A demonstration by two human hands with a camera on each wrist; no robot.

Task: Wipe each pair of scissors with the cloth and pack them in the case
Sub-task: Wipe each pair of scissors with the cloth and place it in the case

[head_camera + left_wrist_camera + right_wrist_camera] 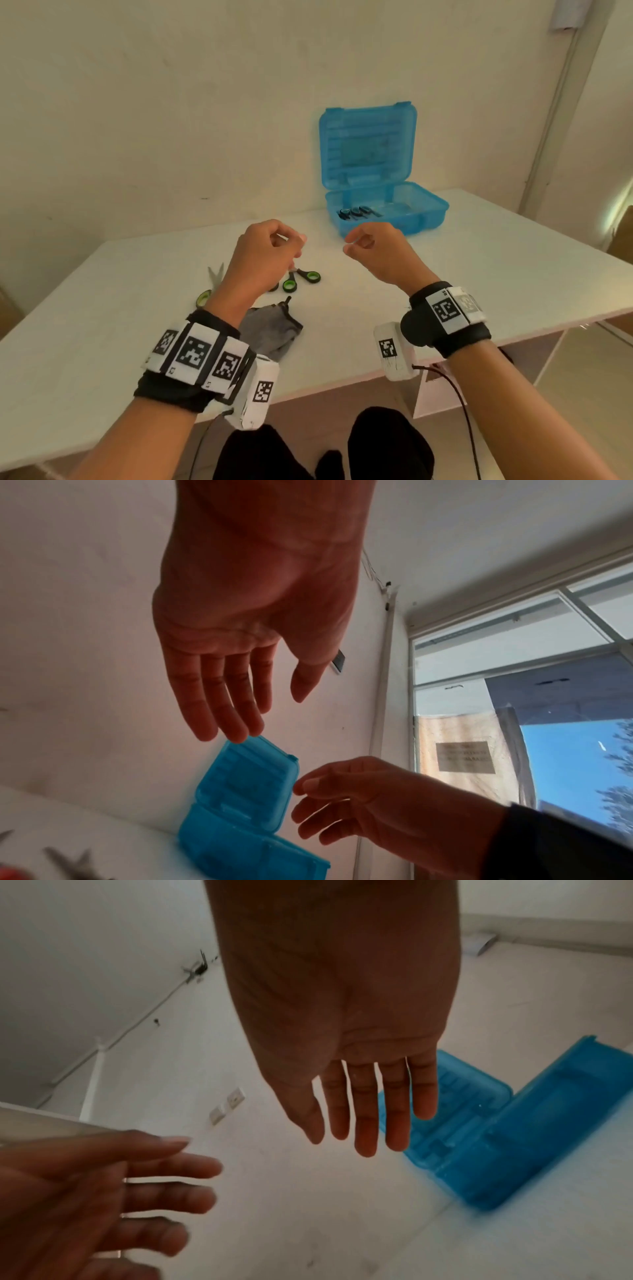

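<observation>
Both my hands hover above the white table (102, 342) and hold nothing. My left hand (291, 243) has relaxed fingers; the left wrist view shows the left hand (260, 718) with fingers straight. My right hand (356, 243) is likewise loose, fingers extended in the right wrist view (359, 1129). Under my left hand lie black scissors with green-ringed handles (303, 277). Another pair (214, 277) lies further left, partly hidden by my wrist. The grey cloth (274, 325) is crumpled near the front edge. The blue case (428, 212) stands open at the back right, with black-handled scissors (356, 212) inside.
The case lid (368, 147) leans upright against the wall. The table's front edge (342, 380) runs just below my wrists, and my knees show beneath it. A window fills the right of the left wrist view (548, 723).
</observation>
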